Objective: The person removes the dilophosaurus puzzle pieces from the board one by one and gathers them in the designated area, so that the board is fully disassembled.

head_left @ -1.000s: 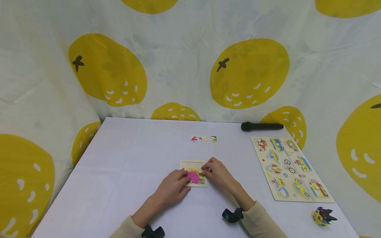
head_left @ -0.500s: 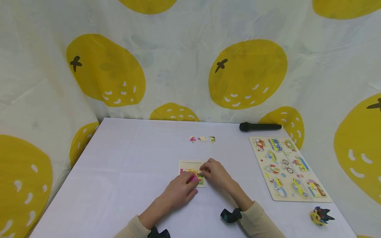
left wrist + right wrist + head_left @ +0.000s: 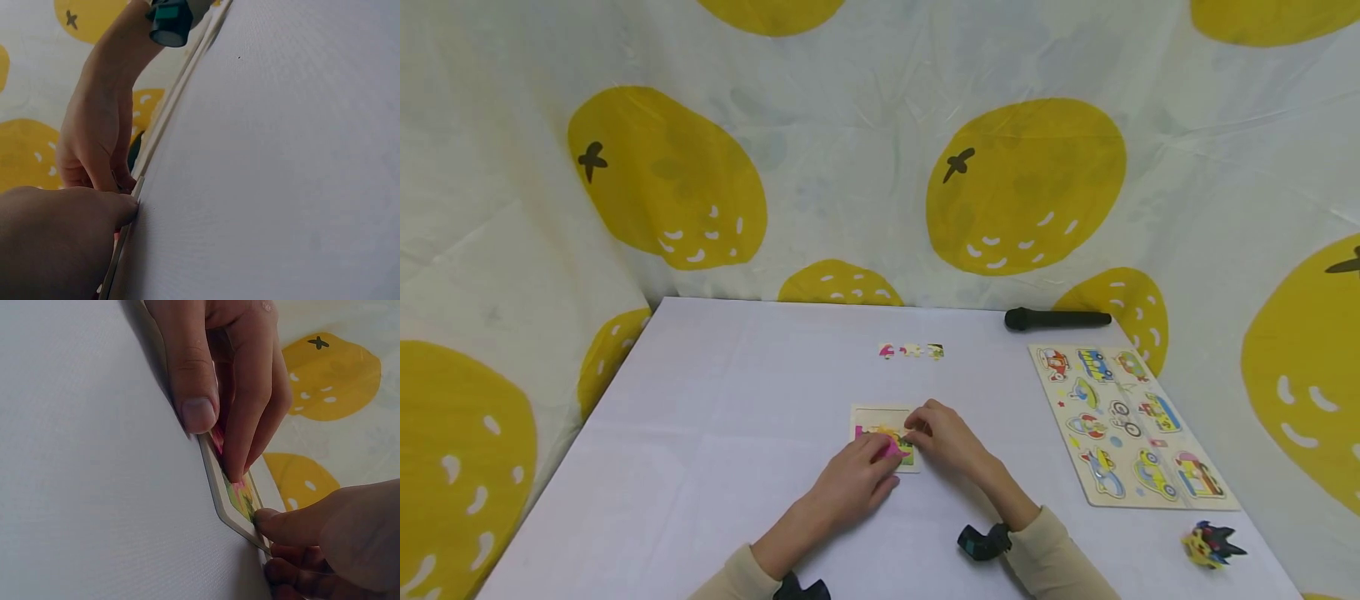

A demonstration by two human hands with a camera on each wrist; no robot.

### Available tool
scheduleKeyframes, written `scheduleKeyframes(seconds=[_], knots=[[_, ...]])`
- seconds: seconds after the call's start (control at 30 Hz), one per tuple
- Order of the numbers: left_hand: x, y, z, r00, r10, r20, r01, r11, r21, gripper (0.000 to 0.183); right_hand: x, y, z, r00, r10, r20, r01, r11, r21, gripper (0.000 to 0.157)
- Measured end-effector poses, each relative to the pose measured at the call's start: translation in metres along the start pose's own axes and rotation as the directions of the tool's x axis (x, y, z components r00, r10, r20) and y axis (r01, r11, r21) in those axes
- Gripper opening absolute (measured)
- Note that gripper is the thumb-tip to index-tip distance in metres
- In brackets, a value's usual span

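A small wooden jigsaw board (image 3: 883, 408) with a pink dinosaur picture lies flat on the table, partly covered by both hands. My left hand (image 3: 857, 475) reaches over its near side. In the right wrist view, the left fingers (image 3: 250, 406) press on the picture, with the thumb beside the board's near edge. My right hand (image 3: 951, 437) holds the board's right edge, its thumb on top and the other fingers curled at the side. Three loose jigsaw pieces (image 3: 912, 351) lie in a row beyond the board.
A larger wooden peg puzzle (image 3: 1123, 429) with vehicle pictures lies at the right. A black microphone (image 3: 1057, 320) lies by the table's far edge. A small yellow and dark figurine (image 3: 1212, 545) is near the right front. A fruit-patterned cloth (image 3: 850, 167) hangs behind the white table.
My left hand has moved right across the picture, uncovering the board's left part. The right hand stays at the right edge. In the last half second hardly anything differs.
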State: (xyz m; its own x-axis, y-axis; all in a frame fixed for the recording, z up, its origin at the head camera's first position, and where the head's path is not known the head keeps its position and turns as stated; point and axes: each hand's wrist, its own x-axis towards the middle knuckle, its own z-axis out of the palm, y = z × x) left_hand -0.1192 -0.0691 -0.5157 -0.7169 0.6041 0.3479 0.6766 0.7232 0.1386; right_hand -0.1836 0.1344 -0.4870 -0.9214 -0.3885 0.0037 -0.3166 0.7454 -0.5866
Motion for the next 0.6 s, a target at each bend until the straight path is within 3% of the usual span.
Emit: scheduleKeyframes(seconds=[0.4, 0.6], knots=[[-0.0003, 0.0001, -0.0016, 1.0, -0.009, 0.011, 0.009, 1.0, -0.001, 0.029, 0.0008, -0.0003, -0.0036, 0.999, -0.003, 0.046, -0.002, 0.995, 0.095, 0.013], [-0.0002, 0.0005, -0.0026, 1.0, -0.01, 0.015, 0.01, 1.0, -0.002, 0.028, 0.0002, 0.0014, -0.0034, 0.999, -0.003, 0.033, -0.001, 0.993, 0.121, 0.012]])
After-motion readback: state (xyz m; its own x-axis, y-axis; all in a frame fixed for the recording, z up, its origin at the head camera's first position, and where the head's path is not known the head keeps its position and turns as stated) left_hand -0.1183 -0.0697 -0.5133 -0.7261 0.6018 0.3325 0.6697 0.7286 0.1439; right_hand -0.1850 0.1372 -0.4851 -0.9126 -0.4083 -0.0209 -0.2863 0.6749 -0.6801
